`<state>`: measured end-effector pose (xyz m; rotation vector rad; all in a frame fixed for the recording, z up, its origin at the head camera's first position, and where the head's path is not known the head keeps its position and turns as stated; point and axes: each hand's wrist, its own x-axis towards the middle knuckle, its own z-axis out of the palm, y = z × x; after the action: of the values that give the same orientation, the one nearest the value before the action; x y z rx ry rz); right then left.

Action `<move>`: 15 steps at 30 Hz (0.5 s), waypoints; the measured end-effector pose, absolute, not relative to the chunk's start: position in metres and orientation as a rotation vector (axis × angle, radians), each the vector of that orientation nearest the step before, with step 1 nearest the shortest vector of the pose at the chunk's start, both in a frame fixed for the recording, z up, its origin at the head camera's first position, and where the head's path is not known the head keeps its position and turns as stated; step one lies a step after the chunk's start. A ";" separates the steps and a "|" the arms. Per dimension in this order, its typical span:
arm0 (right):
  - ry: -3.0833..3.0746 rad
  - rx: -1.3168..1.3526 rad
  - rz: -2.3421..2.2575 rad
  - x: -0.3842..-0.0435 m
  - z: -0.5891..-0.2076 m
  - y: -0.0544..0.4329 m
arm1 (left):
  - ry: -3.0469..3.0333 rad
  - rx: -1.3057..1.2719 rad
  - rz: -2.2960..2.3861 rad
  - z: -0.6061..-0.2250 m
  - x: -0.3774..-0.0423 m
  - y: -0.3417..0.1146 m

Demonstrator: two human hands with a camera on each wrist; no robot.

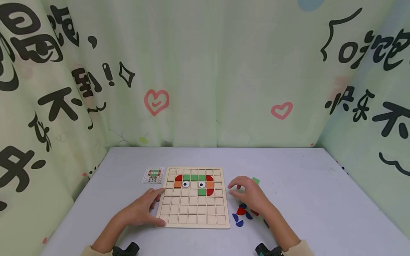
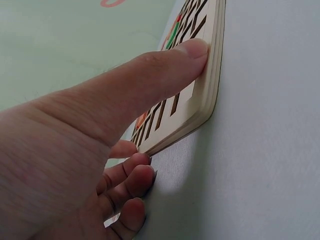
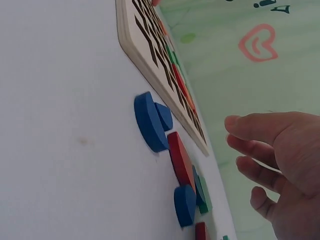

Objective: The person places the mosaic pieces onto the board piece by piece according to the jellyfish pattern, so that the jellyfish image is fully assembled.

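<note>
A wooden grid board (image 1: 189,209) lies flat. My left hand (image 1: 144,209) rests at its left side, thumb (image 2: 175,62) on the front left corner and the other fingers by the edge. Set into its upper cells are red rounded pieces (image 1: 209,192), green squares (image 1: 194,177), orange squares (image 1: 177,184) and two eye pieces (image 1: 201,184). Just right of the board hovers my right hand (image 1: 248,192), fingers loosely bent and nothing between thumb and fingertips. Under and around it lie loose blue pieces (image 3: 149,122), red pieces (image 3: 181,160) and a green piece (image 1: 256,180).
A small picture card (image 1: 153,175) with a figure on a grid lies left of the board's back corner. Both lie on a white table (image 1: 288,177). Behind and at the sides hangs a pale green curtain (image 1: 198,71) with black writing and pink hearts.
</note>
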<state>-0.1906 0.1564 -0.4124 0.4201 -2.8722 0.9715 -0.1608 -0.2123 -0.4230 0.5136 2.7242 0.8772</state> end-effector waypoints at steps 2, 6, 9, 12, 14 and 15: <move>-2.868 0.419 0.956 -0.191 -0.412 0.163 | 2.727 0.506 0.874 -0.423 -0.161 -0.212; -2.867 0.400 0.942 -0.191 -0.411 0.174 | 2.734 0.507 0.871 -0.424 -0.161 -0.213; -2.878 0.393 0.939 -0.191 -0.411 0.181 | 2.736 0.504 0.873 -0.424 -0.161 -0.213; -2.902 0.400 0.934 -0.190 -0.412 0.188 | 2.735 0.492 0.869 -0.424 -0.161 -0.212; -2.924 0.409 0.932 -0.188 -0.414 0.192 | 2.732 0.485 0.871 -0.423 -0.161 -0.212; -2.934 0.415 0.933 -0.188 -0.414 0.194 | 2.733 0.484 0.871 -0.423 -0.161 -0.211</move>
<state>-0.1879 0.1943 -0.4145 0.4152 -2.9344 0.9332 -0.1606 -0.2114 -0.4231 0.4841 2.7328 0.8710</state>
